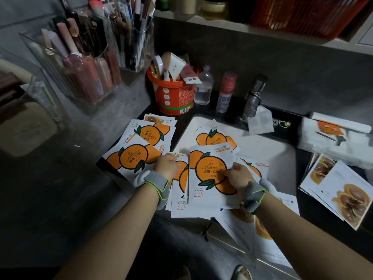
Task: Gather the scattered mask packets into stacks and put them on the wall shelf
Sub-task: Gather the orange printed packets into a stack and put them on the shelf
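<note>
At lower centre the right hand (pixel 235 174) pinches the top packet (pixel 210 178) of a loose pile (pixel 179 207), and the left hand (pixel 165 165) curls its fingers on the pile's left edge. The packets look light, floppy and slippery, so they are best squared up and gripped by the edges. More packets (pixel 141 142) fan out at centre left, and the wall shelf (pixel 222 24) runs along the top.
</note>
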The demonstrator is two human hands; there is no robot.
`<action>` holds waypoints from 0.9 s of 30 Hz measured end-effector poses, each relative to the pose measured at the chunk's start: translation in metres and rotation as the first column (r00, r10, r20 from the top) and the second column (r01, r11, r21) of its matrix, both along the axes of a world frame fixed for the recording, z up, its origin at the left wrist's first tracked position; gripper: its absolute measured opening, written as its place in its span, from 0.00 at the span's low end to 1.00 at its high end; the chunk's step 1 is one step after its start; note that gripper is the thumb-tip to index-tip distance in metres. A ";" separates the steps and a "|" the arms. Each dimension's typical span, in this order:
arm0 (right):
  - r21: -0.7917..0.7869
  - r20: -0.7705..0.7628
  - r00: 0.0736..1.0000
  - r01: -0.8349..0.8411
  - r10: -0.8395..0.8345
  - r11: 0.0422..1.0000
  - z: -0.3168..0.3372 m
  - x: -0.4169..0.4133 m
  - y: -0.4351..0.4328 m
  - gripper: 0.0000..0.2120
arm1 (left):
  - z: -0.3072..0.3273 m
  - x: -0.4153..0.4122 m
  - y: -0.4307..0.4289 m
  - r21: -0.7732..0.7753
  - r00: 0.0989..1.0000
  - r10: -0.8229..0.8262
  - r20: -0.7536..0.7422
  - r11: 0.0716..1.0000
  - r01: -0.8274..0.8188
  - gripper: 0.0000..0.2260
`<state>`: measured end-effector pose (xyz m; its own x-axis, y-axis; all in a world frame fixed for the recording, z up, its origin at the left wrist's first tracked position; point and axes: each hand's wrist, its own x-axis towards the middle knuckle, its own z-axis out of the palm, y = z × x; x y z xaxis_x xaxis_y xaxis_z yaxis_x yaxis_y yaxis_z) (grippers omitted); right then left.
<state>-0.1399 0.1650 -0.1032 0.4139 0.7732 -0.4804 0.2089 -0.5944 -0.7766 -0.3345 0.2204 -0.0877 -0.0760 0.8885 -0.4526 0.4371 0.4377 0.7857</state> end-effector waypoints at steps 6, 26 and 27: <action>0.019 0.016 1.000 0.026 -0.026 0.999 0.002 -0.004 0.002 0.06 | 0.005 0.002 0.002 -0.004 1.000 0.012 -0.022 1.000 -0.012 0.16; 0.227 -0.527 0.850 0.148 -0.007 0.963 0.010 -0.019 0.021 0.14 | 0.019 -0.005 0.004 -0.015 0.876 -0.002 0.482 1.000 0.010 0.11; 0.239 -0.539 0.843 0.153 0.000 0.959 0.013 -0.020 0.024 0.14 | 0.019 -0.004 0.005 -0.009 0.860 -0.017 0.510 1.000 0.026 0.12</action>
<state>-0.1600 0.1888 -0.0899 0.2187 0.8777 -0.4264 -0.3158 -0.3498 -0.8820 -0.3383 0.2254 -0.0683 0.1883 0.8799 -0.4363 -0.0135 0.4465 0.8947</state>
